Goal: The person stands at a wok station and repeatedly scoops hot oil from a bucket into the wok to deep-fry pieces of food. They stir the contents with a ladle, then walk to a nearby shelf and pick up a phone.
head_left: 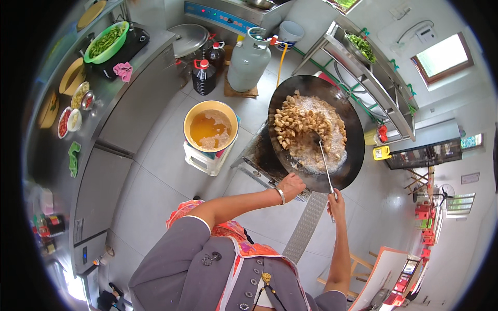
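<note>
My right hand point(336, 206) is wrapped around the handle of a long metal cooking ladle or spatula point(326, 161). The tool's head is buried among browned, chopped pieces of food point(299, 120), probably meat, in bubbling oil. They lie in a large dark wok point(355, 155) on a stove point(258, 151). My left hand point(291, 187), with a bangle at its wrist, has its fingers curled at the wok's near-left rim. Whether it grips the rim or a handle there is hidden. Left of the wok, an enamel basin point(186, 134) of yellow oil with foam rests on a white plastic stool point(210, 163).
Behind the basin stand a gas cylinder point(249, 64) with a yellow hose and large dark-liquid bottles point(204, 79). A steel counter point(113, 103) on the left carries a green basin point(116, 48) of cut vegetables and small bowls. At right is a steel sink stand point(369, 87). A perforated metal strip point(307, 227) lies before me.
</note>
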A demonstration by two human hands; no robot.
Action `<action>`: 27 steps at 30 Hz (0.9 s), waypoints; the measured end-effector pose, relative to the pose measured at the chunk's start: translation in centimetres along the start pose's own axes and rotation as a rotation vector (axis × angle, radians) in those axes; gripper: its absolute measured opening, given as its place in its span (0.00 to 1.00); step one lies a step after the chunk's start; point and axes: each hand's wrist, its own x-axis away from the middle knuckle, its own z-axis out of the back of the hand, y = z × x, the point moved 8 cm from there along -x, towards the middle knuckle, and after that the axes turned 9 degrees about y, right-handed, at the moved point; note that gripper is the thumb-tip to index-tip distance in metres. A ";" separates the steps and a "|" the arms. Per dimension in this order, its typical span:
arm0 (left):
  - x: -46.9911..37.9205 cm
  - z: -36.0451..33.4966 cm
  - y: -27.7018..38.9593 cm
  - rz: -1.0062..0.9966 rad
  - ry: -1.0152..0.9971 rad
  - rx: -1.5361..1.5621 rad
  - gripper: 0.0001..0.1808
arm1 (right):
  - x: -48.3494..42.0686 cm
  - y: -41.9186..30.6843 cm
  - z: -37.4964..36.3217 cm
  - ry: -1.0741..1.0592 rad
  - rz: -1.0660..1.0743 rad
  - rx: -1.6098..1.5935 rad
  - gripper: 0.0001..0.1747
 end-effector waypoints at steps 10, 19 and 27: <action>-0.2 -0.7 -0.9 -0.012 -0.015 -0.092 0.02 | -1.1 -3.2 0.8 -0.097 -0.005 -0.165 0.22; 0.0 -2.0 -1.2 0.104 0.059 -0.045 0.04 | -7.9 -12.7 -3.5 -0.185 0.338 0.060 0.23; 0.4 -4.6 -1.1 -0.026 0.037 -0.064 0.07 | -6.4 -14.9 -5.6 -0.229 0.492 0.652 0.20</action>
